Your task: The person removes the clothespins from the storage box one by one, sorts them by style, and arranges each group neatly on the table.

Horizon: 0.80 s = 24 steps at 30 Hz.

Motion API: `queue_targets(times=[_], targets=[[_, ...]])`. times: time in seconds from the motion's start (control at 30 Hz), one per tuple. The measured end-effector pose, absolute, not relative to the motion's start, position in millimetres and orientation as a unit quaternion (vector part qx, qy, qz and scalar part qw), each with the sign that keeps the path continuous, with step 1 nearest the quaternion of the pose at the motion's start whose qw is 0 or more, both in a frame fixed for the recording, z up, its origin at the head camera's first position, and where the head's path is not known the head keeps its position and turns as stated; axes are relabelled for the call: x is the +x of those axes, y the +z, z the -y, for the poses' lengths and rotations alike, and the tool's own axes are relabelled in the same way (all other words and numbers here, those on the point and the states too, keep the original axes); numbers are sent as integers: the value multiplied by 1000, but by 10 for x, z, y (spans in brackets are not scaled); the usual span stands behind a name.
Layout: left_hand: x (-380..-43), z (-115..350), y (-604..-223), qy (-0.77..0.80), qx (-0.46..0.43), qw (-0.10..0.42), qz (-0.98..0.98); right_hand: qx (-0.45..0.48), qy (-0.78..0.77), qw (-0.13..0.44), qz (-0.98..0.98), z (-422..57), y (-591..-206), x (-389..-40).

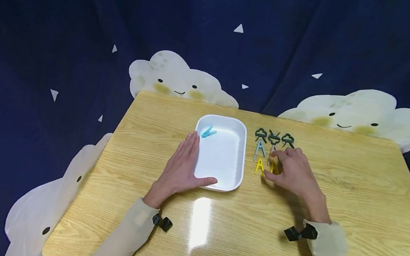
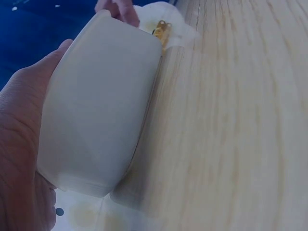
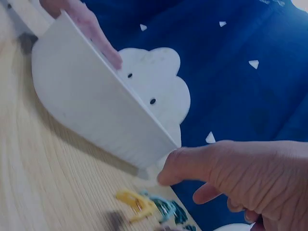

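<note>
My left hand (image 1: 182, 163) rests against a white tray (image 1: 241, 161), its straight fingers along the left wall and its thumb across the near rim. A light blue clothespin (image 1: 209, 132) lies inside the tray at the far left. My right hand (image 1: 295, 170) hovers over clothespins right of the tray, thumb and forefinger curved and apart around a yellow clothespin (image 1: 272, 167). Nothing shows pinched between them. Another yellow clothespin (image 1: 259, 166) lies just left, with a light blue clothespin (image 1: 260, 149) behind it. A pinkish clothespin (image 1: 272, 149) is partly hidden by the right hand.
Three dark green clips (image 1: 274, 137) lie in a row at the back of the group. The wooden table (image 1: 364, 192) ends at a dark blue curtain (image 1: 274, 51) with white clouds and triangles. Light glares off the tabletop in front of the tray.
</note>
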<state>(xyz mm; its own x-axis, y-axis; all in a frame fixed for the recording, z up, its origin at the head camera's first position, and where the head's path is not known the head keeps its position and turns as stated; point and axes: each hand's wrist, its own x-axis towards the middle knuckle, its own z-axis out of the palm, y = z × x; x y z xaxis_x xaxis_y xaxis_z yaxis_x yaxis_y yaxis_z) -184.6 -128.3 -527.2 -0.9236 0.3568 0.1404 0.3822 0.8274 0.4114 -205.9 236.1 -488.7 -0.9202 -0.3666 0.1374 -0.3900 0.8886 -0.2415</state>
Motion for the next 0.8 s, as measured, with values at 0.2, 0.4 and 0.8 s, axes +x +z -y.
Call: queue_targets(times=[0.2, 0.4, 0.8], targets=[[-1844, 1290, -5274, -223, -194, 30, 955, 237, 202, 74, 947, -2106, -4830, -2043], [-1844, 1292, -5269, -229, -192, 26, 954, 270, 226, 76, 933, -1762, -4788, -2094], [-1838, 1296, -5265, -217, -202, 36, 954, 334, 190, 6, 923, -1044, -4949, -2349]])
